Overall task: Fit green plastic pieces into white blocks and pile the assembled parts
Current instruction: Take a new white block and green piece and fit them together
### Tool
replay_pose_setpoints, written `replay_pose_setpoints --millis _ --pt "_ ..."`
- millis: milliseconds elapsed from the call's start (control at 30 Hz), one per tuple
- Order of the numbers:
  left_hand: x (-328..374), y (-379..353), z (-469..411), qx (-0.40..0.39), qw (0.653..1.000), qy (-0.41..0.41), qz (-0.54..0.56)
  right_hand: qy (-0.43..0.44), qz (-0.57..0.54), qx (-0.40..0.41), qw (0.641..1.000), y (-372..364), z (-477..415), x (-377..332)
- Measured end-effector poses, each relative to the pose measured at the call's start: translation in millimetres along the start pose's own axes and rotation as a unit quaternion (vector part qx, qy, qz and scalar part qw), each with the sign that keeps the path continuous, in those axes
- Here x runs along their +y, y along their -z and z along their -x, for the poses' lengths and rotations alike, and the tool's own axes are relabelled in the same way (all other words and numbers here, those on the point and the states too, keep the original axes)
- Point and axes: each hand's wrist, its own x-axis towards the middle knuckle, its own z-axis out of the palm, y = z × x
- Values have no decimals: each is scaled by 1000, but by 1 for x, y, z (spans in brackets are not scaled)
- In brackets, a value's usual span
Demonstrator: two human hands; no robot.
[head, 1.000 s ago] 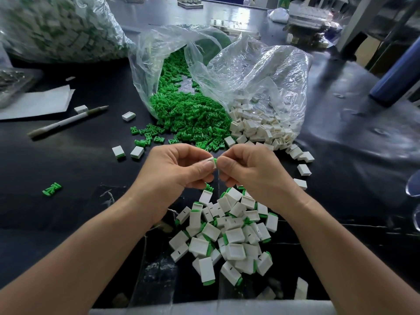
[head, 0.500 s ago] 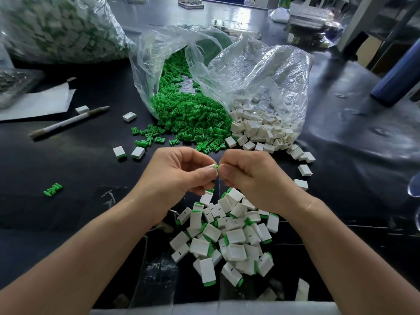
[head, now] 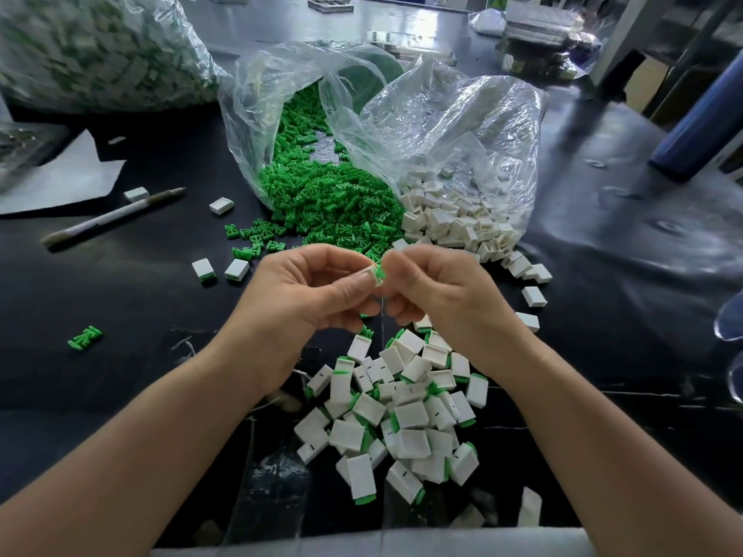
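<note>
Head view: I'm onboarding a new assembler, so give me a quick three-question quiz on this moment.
1. True or false: the pen lies left of the clear bag of green parts.
2. The pile of assembled parts sits: A) inside a bag, B) on the table nearest the camera, C) on the paper.
3. Fill in: the left hand and right hand together pinch a ____ piece.
Key: 1 true; 2 B; 3 green.

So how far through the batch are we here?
Done: a pile of assembled parts lies nearest the person. In hand: the left hand and right hand pinch one green piece between fingertips; the block it goes into is mostly hidden. Left: a large heap of loose green pieces and many empty white blocks spill from the plastic bags, so plenty likely remains.
</note>
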Motion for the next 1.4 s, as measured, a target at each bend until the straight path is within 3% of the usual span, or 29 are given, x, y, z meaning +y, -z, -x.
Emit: replay_pose_setpoints --millis 167,300,400,1400 --pt "-2 -1 0 -5 1000 -2 2 -121 -160 -71 977 -3 0 -1" --pt "0 -3 3 -38 999 14 27 -157 -271 -163 936 -10 1 -4" --pt "2 -3 3 -57 997 12 53 -170 -320 -177 915 -11 1 -7" --pt "-3 -3 4 -48 999 -6 11 -195 -283 -105 933 -19 6 -9"
